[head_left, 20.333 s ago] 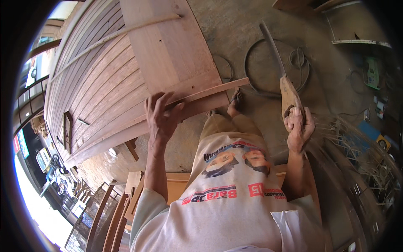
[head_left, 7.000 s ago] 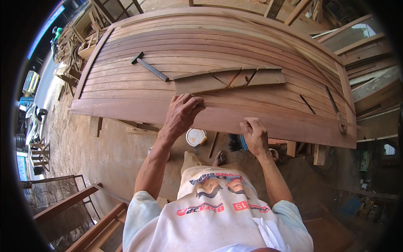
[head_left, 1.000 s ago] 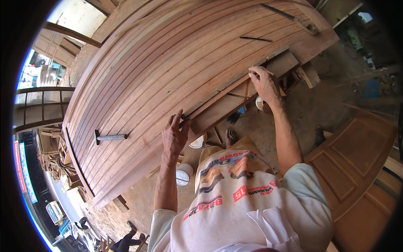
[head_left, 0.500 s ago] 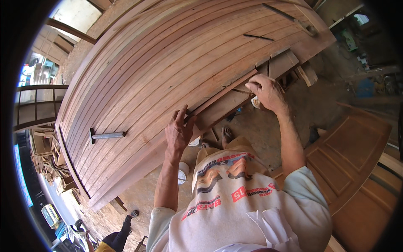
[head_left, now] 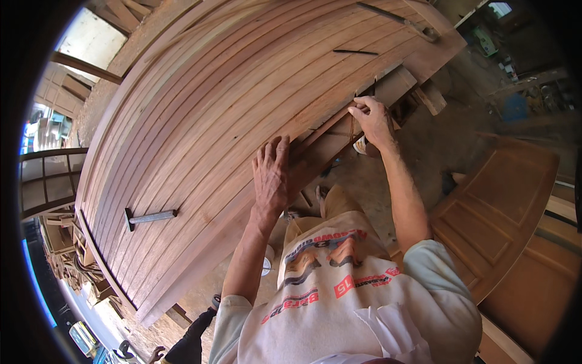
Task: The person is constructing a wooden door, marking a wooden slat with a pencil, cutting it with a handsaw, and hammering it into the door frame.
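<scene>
A large slatted wooden panel lies in front of me. My left hand rests flat on its near edge, fingers stretched forward over the slats. Along that edge, between my hands, runs a thin reddish wooden strip. My right hand is at the strip's far right end, thumb and forefinger drawn together on it; the other fingers are curled. A hammer lies on the panel at the left. Farther up lie a thin dark rod and a long dark tool with a wooden handle.
Wooden blocks jut from below the panel's near right edge. A carved door panel leans at my right. White tubs stand on the floor below. At lower left, another person's dark-sleeved arm shows. Scrap wood is piled at far left.
My left hand has flattened and moved forward onto the slats. The fingers of my right hand have come onto the strip's end. The other person's arm has shifted, and the view has turned slightly.
</scene>
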{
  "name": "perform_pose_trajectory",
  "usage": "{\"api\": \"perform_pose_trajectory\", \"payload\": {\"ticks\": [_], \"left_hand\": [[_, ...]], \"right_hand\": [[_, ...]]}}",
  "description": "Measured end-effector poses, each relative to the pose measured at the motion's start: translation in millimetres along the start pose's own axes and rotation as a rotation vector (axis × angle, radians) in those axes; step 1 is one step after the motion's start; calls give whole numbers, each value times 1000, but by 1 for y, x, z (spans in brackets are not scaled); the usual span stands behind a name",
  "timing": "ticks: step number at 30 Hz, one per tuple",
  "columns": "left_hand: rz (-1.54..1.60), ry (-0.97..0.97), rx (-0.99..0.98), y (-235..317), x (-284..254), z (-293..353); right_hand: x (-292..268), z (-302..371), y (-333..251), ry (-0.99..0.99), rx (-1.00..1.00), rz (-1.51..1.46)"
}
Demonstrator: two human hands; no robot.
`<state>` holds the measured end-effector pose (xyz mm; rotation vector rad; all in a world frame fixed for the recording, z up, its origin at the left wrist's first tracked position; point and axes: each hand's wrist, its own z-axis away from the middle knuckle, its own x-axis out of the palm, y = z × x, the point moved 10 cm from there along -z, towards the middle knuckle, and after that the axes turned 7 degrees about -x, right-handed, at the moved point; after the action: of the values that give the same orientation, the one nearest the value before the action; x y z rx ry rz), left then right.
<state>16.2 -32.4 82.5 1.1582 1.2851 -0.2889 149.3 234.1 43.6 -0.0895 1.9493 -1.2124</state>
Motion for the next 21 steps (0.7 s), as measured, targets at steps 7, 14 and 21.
{"api": "perform_pose_trajectory", "payload": {"ticks": [7, 14, 21], "left_hand": [[149, -108, 33, 47, 69, -90], [139, -173, -89, 44, 73, -91], [123, -213, -136, 50, 75, -102]], "right_hand": [[-4, -4, -9, 33, -38, 0], [-43, -47, 14, -93, 8, -236], [-226, -260, 199, 300, -250, 734]]}}
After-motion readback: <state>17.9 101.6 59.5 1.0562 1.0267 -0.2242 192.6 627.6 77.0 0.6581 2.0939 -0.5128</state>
